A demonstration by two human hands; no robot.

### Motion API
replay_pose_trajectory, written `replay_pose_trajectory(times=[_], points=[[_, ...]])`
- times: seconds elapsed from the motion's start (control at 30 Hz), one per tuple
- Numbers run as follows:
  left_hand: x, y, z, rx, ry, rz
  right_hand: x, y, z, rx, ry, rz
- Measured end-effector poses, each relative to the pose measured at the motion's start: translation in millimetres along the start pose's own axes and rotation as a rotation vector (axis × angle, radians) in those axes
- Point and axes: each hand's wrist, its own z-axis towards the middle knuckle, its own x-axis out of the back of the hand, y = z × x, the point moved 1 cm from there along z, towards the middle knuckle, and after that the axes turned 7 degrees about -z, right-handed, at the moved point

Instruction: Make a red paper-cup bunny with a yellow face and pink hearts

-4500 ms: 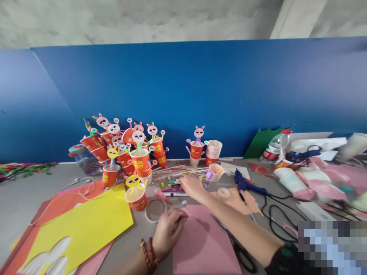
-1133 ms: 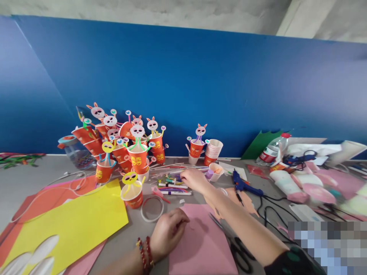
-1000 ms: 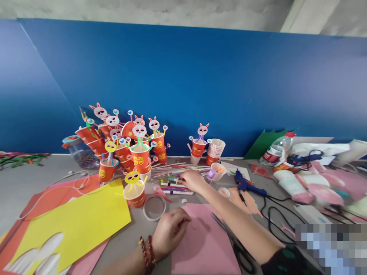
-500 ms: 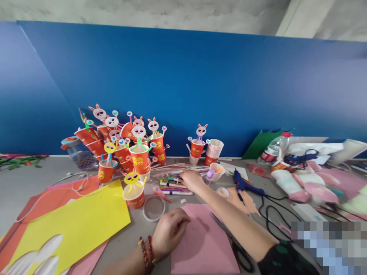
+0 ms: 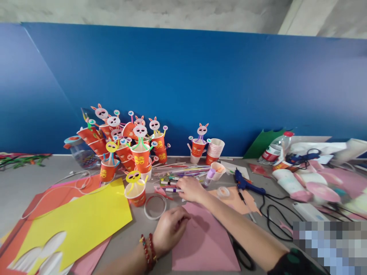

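Note:
My left hand point(image 5: 172, 231) rests over the left edge of a pink paper sheet point(image 5: 205, 252). Its thumb and forefinger are pressed together, and whatever they pinch is too small or hidden to make out. Farther forward, my right hand point(image 5: 190, 189) reaches into a spread of pens, its fingers closed at the right end of a white marker point(image 5: 172, 190) lying on the table. Scissors point(image 5: 243, 254) lie partly under my right forearm. A tape roll point(image 5: 155, 206) is just beyond my left hand, beside a cup with a yellow paper face point(image 5: 135, 193).
Red paper cups with rabbit faces point(image 5: 140, 156) crowd the back left. A cup stack point(image 5: 215, 151) stands at the back, near a blue glue gun point(image 5: 248, 183) with a trailing cord. Yellow paper point(image 5: 94, 214) covers the left; a bottle point(image 5: 273, 149) lies tilted at right.
My right hand has drawn back toward me and slightly left, onto the white marker's end. My left hand stays in place, still pinched.

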Motion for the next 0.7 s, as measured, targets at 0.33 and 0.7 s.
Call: replay_pose_trajectory(times=[0.33,0.7], points=[[0.6,2.3,-1.6,0.01,-0.002,0.023,3.5,2.1,-4.5,0.01,0.027,-0.043],[0.0,-1.8,-3.3,-0.026,0.017,0.067,5.5,3.6,-8.4,-0.007,0.022,0.023]])
